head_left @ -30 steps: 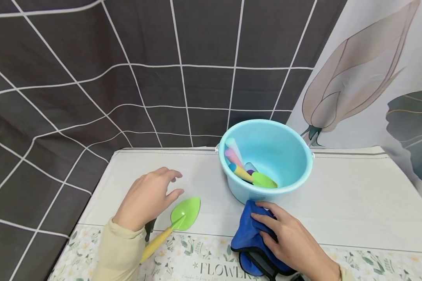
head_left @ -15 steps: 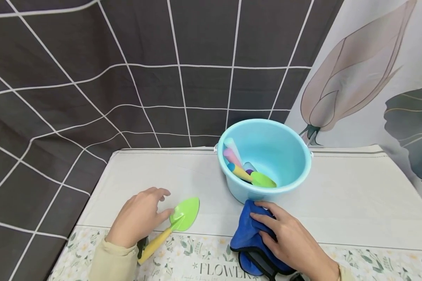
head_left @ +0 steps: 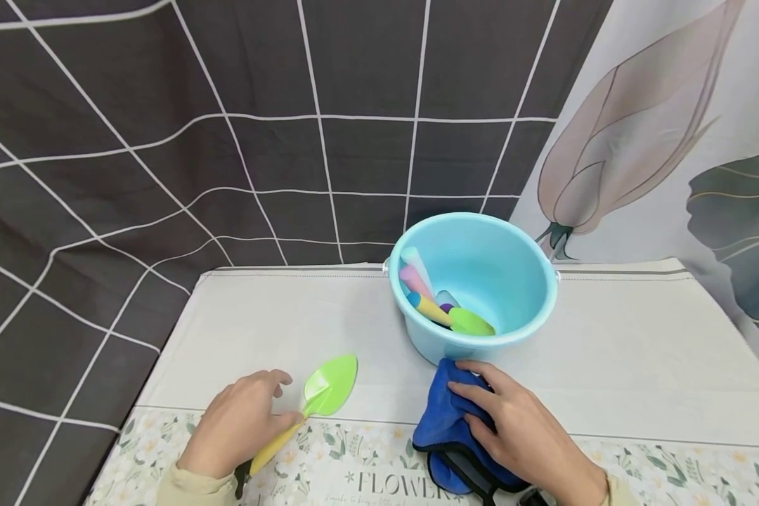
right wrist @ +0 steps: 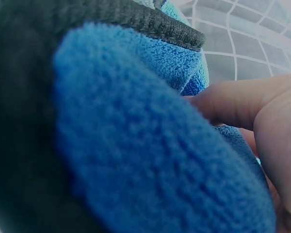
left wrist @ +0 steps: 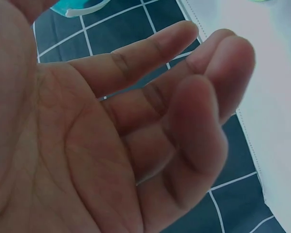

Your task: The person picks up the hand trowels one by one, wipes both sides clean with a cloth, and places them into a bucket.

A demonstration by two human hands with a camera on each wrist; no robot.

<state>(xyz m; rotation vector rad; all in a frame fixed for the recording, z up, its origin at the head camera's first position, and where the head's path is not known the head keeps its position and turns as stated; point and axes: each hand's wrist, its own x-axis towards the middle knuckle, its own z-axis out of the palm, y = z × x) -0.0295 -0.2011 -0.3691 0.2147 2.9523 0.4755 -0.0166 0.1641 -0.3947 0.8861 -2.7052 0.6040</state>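
A toy trowel with a green blade point(head_left: 331, 385) and yellow handle point(head_left: 275, 450) lies at the front left. My left hand point(head_left: 238, 419) hovers over its handle, thumb tip close to the trowel's neck; whether they touch I cannot tell. In the left wrist view, the palm of that left hand point(left wrist: 94, 145) faces the camera with fingers loosely bent and nothing held. At the front right, my right hand point(head_left: 520, 429) grips a blue cloth with black edging point(head_left: 441, 414). The right wrist view shows the bunched cloth point(right wrist: 145, 131) between thumb and fingers.
Behind the cloth stands a light blue bucket point(head_left: 506, 274). Inside it lie a green-and-yellow trowel point(head_left: 471, 322) and several pastel pieces, including a pink one point(head_left: 415, 281). A dark grid-patterned curtain point(head_left: 253, 84) hangs behind the white table cover point(head_left: 278, 309).
My left hand has moved down and slightly left, from beside the trowel's blade to its handle. The right hand stays on the cloth. The view has shifted slightly.
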